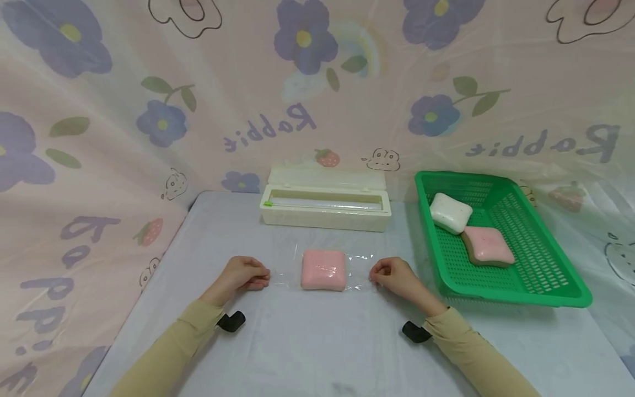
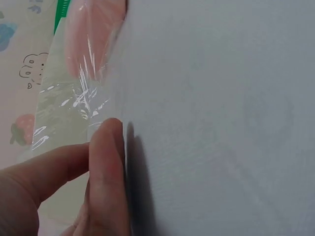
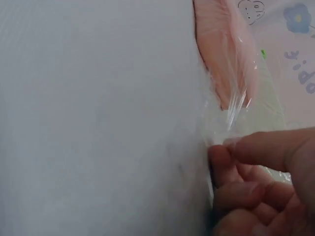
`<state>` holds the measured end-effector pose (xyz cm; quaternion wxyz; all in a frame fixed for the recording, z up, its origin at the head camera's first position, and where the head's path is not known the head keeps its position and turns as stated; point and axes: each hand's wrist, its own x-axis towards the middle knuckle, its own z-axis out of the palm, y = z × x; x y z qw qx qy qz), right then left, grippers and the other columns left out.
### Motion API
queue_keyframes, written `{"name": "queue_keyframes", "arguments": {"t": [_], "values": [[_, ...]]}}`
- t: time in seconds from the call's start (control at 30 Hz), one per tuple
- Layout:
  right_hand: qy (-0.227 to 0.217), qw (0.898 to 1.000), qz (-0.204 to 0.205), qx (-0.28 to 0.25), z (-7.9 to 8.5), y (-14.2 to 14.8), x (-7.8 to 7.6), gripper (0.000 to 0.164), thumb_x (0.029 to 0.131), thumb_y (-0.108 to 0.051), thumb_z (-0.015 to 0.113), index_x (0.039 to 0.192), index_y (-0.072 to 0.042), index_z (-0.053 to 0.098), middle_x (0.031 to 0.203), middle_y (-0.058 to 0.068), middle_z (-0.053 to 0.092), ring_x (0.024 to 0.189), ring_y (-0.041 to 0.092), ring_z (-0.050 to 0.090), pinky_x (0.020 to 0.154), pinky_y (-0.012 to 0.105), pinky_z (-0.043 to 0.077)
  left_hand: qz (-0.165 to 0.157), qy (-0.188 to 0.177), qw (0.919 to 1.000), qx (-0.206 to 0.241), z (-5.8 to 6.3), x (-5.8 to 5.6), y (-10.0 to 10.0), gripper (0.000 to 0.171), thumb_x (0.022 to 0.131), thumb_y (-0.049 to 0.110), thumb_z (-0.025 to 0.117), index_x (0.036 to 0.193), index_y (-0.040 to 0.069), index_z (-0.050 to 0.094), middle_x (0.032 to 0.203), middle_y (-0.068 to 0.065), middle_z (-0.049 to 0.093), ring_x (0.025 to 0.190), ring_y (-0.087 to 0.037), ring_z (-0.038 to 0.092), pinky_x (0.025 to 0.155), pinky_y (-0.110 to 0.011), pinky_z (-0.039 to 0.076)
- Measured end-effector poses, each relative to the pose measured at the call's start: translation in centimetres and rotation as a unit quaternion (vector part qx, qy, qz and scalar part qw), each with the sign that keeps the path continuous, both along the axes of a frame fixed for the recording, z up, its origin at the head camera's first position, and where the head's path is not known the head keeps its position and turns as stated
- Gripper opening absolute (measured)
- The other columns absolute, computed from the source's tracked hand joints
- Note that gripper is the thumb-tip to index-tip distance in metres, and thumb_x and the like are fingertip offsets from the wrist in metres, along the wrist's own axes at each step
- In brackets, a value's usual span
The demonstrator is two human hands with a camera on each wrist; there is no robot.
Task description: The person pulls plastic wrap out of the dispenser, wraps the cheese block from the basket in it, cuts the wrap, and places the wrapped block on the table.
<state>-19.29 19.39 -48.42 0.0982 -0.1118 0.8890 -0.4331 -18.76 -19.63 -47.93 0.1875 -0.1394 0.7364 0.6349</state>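
A pink bar of soap (image 1: 323, 270) lies mid-table with clear plastic wrap (image 1: 358, 266) around it, spreading out to both sides. At the left end of the wrap, my left hand (image 1: 245, 273) pinches the film between thumb and fingers. My right hand (image 1: 394, 277) grips the opposite end the same way, other fingers curled beneath. In the left wrist view, creased, shiny film (image 2: 81, 101) runs from the soap (image 2: 93, 37) to the fingertips. The right wrist view has the film (image 3: 234, 115) gathered between the soap (image 3: 224, 54) and the thumb.
Behind the soap stands a cream wrap dispenser (image 1: 324, 219), lid raised, with a roll of film inside. A green basket (image 1: 545, 300) at the right holds a white soap (image 1: 450, 213) and another pink soap (image 1: 488, 245). A patterned curtain (image 1: 317, 88) borders the table.
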Motion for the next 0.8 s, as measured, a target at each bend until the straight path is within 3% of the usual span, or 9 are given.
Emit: {"name": "queue_keyframes", "arguments": {"t": [0.17, 0.27, 0.43, 0.57, 0.7, 0.8], "values": [[0.05, 0.996, -0.02, 0.069, -0.1, -0.2, 0.2, 0.017, 0.079, -0.01, 0.077, 0.073, -0.007, 0.061, 0.059, -0.001, 0.048, 0.055, 0.013, 0.044, 0.048, 0.024, 0.035, -0.005, 0.007, 0.9992, -0.038, 0.2, -0.3, 0.5, 0.02, 0.08, -0.001, 0.073, 0.091, -0.007, 0.058, 0.074, -0.014, 0.069, 0.06, -0.018, 0.067, 0.057, -0.027, 0.058], [0.044, 0.995, -0.035, 0.083, 0.0, -0.2, 0.3, 0.025, 0.078, -0.015, 0.079, 0.069, -0.008, 0.056, 0.058, 0.0, 0.046, 0.056, 0.014, 0.043, 0.048, 0.025, 0.034, -0.007, 0.011, 0.9977, -0.066, 0.2, -0.4, 0.7, 0.021, 0.079, 0.001, 0.075, 0.087, -0.005, 0.057, 0.073, -0.013, 0.069, 0.059, -0.018, 0.067, 0.055, -0.027, 0.057], [0.039, 0.996, -0.03, 0.069, 0.0, 0.1, 0.2, 0.027, 0.079, -0.017, 0.079, 0.068, -0.008, 0.056, 0.058, -0.002, 0.046, 0.057, 0.013, 0.042, 0.048, 0.023, 0.033, -0.006, 0.011, 0.9977, -0.066, 0.0, -0.7, 0.6, 0.025, 0.079, 0.003, 0.077, 0.086, -0.003, 0.054, 0.072, -0.014, 0.069, 0.058, -0.017, 0.067, 0.054, -0.026, 0.057], [0.055, 0.998, -0.002, 0.01, 0.1, 0.8, 0.2, 0.016, 0.086, -0.01, 0.071, 0.076, -0.003, 0.061, 0.059, 0.0, 0.051, 0.055, 0.012, 0.046, 0.048, 0.022, 0.038, -0.007, 0.015, 0.9986, -0.049, 0.1, -0.5, -0.2, 0.024, 0.08, 0.003, 0.076, 0.088, -0.005, 0.055, 0.073, -0.015, 0.069, 0.059, -0.018, 0.067, 0.057, -0.028, 0.058], [0.105, 0.994, 0.02, -0.02, 0.6, 1.2, 0.3, 0.007, 0.092, -0.005, 0.063, 0.089, 0.001, 0.066, 0.073, 0.004, 0.062, 0.063, 0.012, 0.055, 0.054, 0.024, 0.048, -0.018, 0.071, 0.995, -0.067, 1.0, -0.2, -0.8, 0.022, 0.084, 0.008, 0.074, 0.089, -0.005, 0.057, 0.074, -0.014, 0.069, 0.06, -0.019, 0.067, 0.059, -0.03, 0.058], [0.169, 0.985, 0.047, 0.003, 1.4, 1.2, 0.6, 0.012, 0.09, -0.005, 0.065, 0.101, 0.001, 0.067, 0.091, 0.008, 0.068, 0.078, 0.018, 0.062, 0.066, 0.031, 0.054, -0.062, 0.151, 0.9824, -0.09, 2.3, 0.2, -0.4, 0.021, 0.086, 0.013, 0.072, 0.089, -0.003, 0.06, 0.074, -0.015, 0.068, 0.062, -0.023, 0.066, 0.059, -0.032, 0.058]]}}
